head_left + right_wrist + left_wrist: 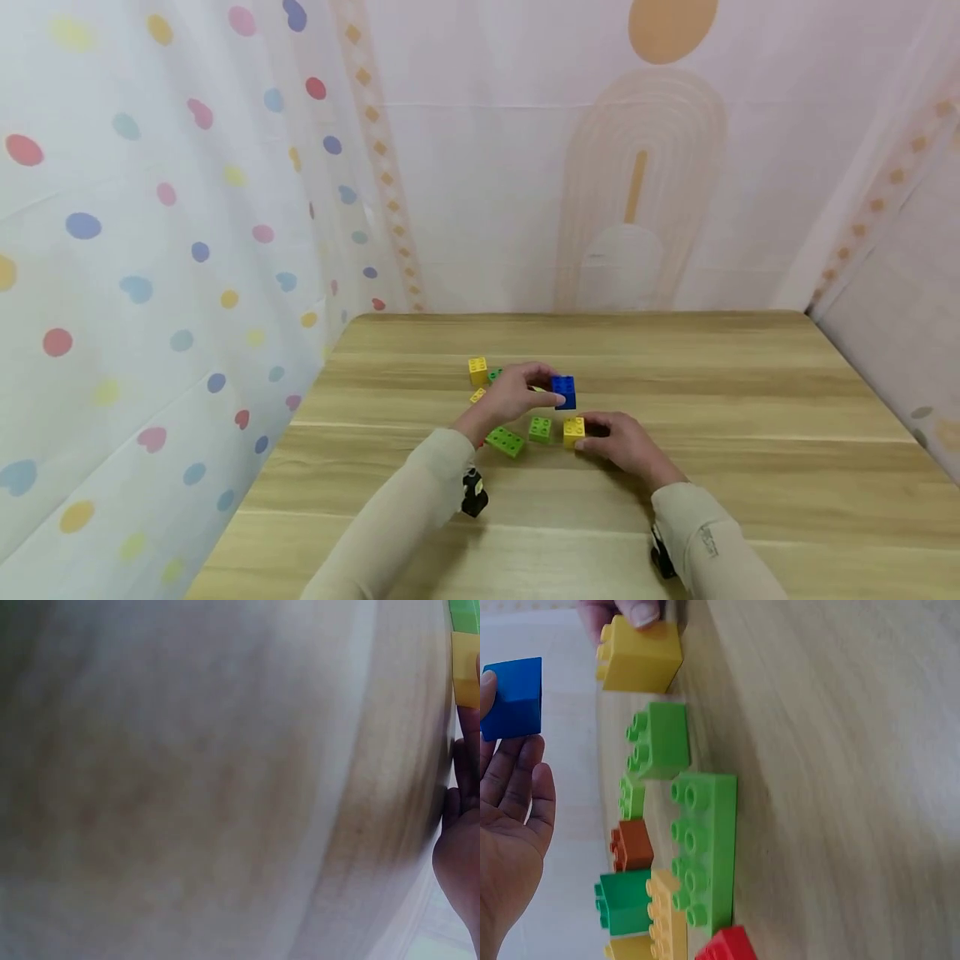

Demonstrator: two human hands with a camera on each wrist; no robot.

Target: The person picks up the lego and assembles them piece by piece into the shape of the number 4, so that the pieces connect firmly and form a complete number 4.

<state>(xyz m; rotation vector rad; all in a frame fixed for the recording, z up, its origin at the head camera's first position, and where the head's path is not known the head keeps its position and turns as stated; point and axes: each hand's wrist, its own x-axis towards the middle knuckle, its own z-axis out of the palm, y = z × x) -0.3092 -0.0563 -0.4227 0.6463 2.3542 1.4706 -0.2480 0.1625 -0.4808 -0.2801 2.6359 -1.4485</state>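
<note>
A blue block [564, 392] is pinched between thumb and fingers of the left hand [517, 395], raised off the table in the left wrist view, where the block [514, 697] shows at the left edge. The right hand [628, 446] holds a yellow block [573, 432] at its right side, thumb in front and fingers behind; the block seems to rest on the table. Just left of it stands a small light green block [540, 429], and farther left lies a longer green block [505, 442]. In the right wrist view the yellow block [466, 669] is partly cut off.
Around and behind the left hand lie several more blocks: a yellow one [477, 371], a dark green one [625, 901], an orange-brown one [634, 845], a long yellow one [670, 915] and a red one [729, 946]. Patterned curtains hang beyond the wooden table [712, 367].
</note>
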